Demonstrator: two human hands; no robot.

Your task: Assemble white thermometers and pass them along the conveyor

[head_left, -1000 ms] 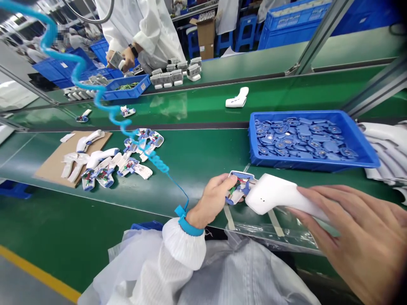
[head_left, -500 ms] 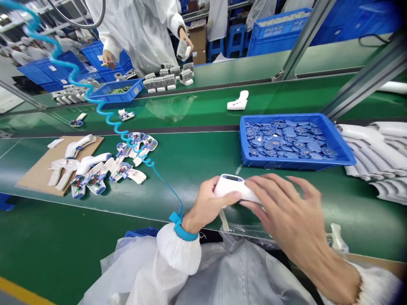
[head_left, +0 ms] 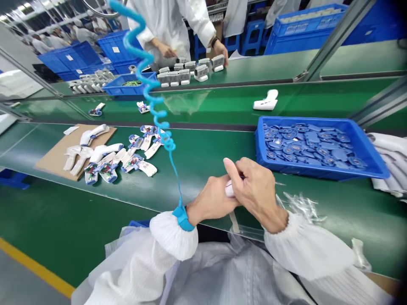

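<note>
Clasping casing [head_left: 229,189] over green bench [head_left: 206,152], co-worker [head_left: 163,25] opposite.

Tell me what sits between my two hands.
In the head view, a white casing, mostly hidden, sits between the left hand and the right hand, touching both.

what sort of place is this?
Looks like an electronics assembly line: open white-and-blue handheld units show wiring, a blue bin holds many similar blue parts, and a coiled cord leads to a wrist strap, probably for grounding.
</note>
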